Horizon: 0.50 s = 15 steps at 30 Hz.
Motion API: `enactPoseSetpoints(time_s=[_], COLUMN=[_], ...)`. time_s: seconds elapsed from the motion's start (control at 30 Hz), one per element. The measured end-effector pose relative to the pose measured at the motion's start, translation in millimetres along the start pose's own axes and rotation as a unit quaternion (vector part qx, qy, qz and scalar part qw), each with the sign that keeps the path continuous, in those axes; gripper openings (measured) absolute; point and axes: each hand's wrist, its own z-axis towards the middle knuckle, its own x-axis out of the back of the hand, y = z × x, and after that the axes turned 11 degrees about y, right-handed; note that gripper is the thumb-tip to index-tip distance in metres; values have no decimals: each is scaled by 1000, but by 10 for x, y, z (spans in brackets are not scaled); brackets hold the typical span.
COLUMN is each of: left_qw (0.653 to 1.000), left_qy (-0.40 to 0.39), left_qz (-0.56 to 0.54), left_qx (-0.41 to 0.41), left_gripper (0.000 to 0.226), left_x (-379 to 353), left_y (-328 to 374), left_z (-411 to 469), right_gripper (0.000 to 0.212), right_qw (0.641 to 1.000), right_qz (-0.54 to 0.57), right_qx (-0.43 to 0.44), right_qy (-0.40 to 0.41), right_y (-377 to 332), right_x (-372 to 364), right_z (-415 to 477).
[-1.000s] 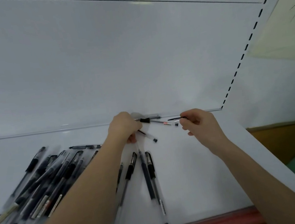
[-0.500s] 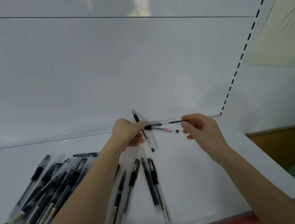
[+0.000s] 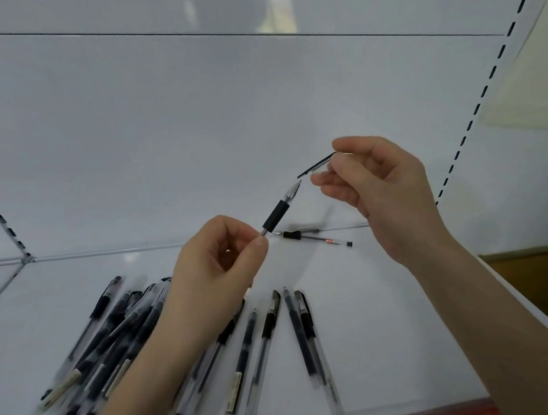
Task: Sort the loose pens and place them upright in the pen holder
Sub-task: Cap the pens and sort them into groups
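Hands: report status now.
Left hand pinching pen by its barrel, tip up. Right hand holding thin black piece near the tip. No pen holder in view.

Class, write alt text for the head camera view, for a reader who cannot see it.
Two bare hands are raised over a white shelf: the left hand pinches a pen by its end, black grip and tip pointing up at the right hand, which holds a thin dark piece. Loose pens lie scattered below, mostly at left.
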Motion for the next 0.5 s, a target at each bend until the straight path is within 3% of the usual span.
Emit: enactPoseSetpoints(time_s=[0.23,0.5], left_qw=[999,999], left_qy=[10,14], left_qz=[29,24], left_qx=[-18,-41], left_gripper=[9,6], left_x=[73,48], left_y=[-66,-49], left_z=[-30,-56], right_gripper=[15,14], right_qw=[997,994], right_qz=[-52,-75], right_qx=[50,40], right_qy=[-40,-76], right_y=[-28,-24], right_x=[-121,-83], right_z=[-86,-73])
